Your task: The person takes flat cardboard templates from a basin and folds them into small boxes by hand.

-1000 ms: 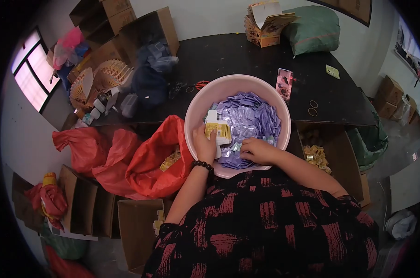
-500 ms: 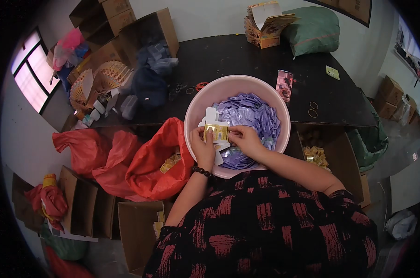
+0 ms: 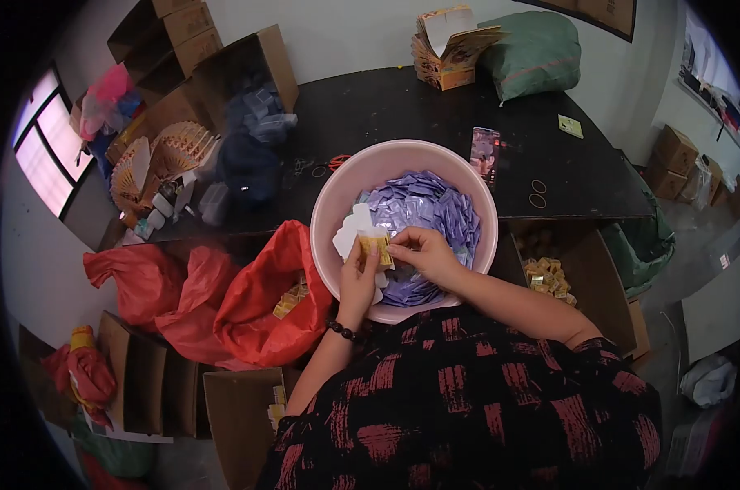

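Observation:
A small yellow box point(image 3: 375, 247) is between my hands, over the left side of a pink basin point(image 3: 489, 237). My left hand point(image 3: 358, 282) grips it from the left, thumb on its face. My right hand point(image 3: 425, 255) pinches its right edge with fingertips. Purple sachets point(image 3: 423, 204) fill much of the basin in a loose heap. White box pieces point(image 3: 351, 227) lie beside and behind the yellow box, against the basin's left wall, partly hidden by my left hand.
An open red bag point(image 3: 260, 335) holding yellow boxes point(image 3: 291, 299) stands left of the basin. More yellow boxes point(image 3: 550, 276) fill a carton point(image 3: 603, 282) at right. Another carton point(image 3: 238, 412) is at lower left. Rubber bands point(image 3: 537, 194) and a printed card point(image 3: 484, 155) lie on the black table point(image 3: 362, 106).
The yellow box has turned, so its face looks narrower now. My right fingers have come closer to my left thumb. The whole view has shifted slightly.

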Motion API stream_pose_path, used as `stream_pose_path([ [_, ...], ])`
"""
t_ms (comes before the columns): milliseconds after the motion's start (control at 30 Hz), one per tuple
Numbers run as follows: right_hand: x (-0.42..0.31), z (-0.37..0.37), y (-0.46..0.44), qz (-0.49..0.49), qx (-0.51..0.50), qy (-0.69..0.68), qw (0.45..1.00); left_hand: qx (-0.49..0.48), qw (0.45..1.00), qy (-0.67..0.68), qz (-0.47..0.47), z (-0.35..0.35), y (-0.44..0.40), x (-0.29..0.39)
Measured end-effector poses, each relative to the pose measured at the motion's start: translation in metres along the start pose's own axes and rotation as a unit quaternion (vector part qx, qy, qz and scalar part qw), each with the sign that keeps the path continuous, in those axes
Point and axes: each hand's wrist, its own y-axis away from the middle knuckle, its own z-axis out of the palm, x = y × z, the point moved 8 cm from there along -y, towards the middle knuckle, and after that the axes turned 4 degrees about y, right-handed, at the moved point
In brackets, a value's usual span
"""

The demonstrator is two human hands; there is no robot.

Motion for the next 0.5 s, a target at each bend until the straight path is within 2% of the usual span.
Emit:
stream_pose_path([
  [33, -0.006, -0.003, 0.001, -0.035, 0.004, 0.057, 0.998, -0.032, 0.999, 0.001, -0.003, 0.006, 0.002, -0.001],
  [167, 0.005, -0.007, 0.006, -0.033, 0.0, 0.031, 0.999, -0.062, 0.997, -0.033, -0.036, 0.012, 0.008, -0.004],
  [233, 0.001, -0.01, 0.007, -0.056, 0.007, -0.029, 0.998, -0.029, 1.0, 0.007, 0.001, 0.013, 0.01, 0.01],
  [267, -0.007, -0.008, 0.009, -0.091, -0.012, 0.023, 0.995, -0.022, 1.0, 0.004, 0.002, 0.013, 0.014, 0.017],
  [333, -0.017, -0.006, 0.011, -0.091, -0.029, -0.025, 0.995, -0.043, 0.992, 0.115, -0.04, 0.02, 0.015, 0.025],
  [367, -0.016, -0.005, 0.012, -0.052, -0.035, -0.046, 0.997, -0.044, 0.994, 0.102, -0.024, 0.017, 0.013, 0.022],
  [500, -0.037, 0.0, 0.015, -0.1, -0.074, 0.039, 0.992, -0.078, 0.992, 0.093, -0.025, 0.017, 0.014, 0.031],
])
